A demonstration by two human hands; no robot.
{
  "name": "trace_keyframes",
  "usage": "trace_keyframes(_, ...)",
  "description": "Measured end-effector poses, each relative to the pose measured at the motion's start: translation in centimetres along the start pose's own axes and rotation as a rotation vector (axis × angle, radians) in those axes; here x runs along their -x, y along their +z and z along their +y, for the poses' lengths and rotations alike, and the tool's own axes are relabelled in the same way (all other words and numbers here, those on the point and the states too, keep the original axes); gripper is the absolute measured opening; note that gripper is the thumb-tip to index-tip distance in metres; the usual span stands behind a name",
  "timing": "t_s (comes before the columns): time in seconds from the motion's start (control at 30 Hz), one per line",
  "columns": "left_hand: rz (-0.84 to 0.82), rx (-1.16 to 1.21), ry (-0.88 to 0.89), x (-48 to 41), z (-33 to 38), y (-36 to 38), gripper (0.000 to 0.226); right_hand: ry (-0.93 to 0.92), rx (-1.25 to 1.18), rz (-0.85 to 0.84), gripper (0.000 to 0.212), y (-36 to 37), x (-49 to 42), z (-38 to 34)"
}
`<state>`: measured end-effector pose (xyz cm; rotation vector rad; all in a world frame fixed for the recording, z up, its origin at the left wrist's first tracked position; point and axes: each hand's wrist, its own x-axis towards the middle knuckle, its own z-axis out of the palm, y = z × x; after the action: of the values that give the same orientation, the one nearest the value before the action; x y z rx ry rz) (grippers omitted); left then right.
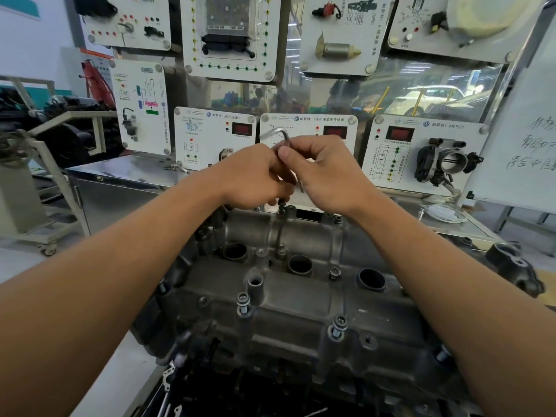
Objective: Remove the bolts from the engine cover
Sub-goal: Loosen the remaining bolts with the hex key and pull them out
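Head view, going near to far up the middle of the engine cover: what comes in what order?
Raised near-edge bolt → middle round well → far-edge bolt under the hex key held by left hand and right hand → white sensor panel.

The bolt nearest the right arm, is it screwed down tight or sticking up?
Sticking up. The bolt stands raised above the engine cover, with bare shank showing under its washer, but it sits in its hole.

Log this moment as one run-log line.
stage: far-edge bolt | left hand: grips hex key low | right hand: pinches key top | engine cover: nearer bolts in place
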<state>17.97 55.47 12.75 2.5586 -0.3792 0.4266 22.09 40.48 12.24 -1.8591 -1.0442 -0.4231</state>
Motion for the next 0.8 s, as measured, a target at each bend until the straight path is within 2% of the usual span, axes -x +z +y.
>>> trace_keyframes(0.07,-0.034,0.001,0.0,-0.1,-0.1,-0.2,0.017,0.011,-0.004,-0.017,0.031,-0.2,0.0,-0.1)
trace_keyframes(0.17,-0.113,0.04,-0.021,0.0,-0.4,-0.5,0.025,0.06,-0.119,0.166,0.03,-0.9,-0.2,-0.2)
trace_keyframes(0.27,-0.195,-0.055,0.002,0.0,-0.7,-0.6,0.028,0.128,-0.151,0.275,0.033,-1.4,-0.4,0.0)
trace_keyframes(0.43,-0.149,-0.234,0.027,-0.4,-0.8,-0.1,0.006,0.155,-0.112,0.251,0.035,-1.0,-0.4,0.1)
trace_keyframes(0.53,-0.104,-0.347,0.009,-0.5,-0.9,0.2,0.024,0.153,-0.087,0.283,0.036,-1.4,-0.5,0.1)
trace_keyframes(0.67,-0.122,-0.395,-0.013,-0.5,-0.8,0.3,0.023,0.119,0.064,0.343,0.038,-2.8,-0.3,-0.1)
trace_keyframes(0.8,-0.096,-0.373,-0.042,-0.3,-0.3,0.4,0.028,0.211,0.185,0.205,0.037,-5.0,0.6,-0.3)
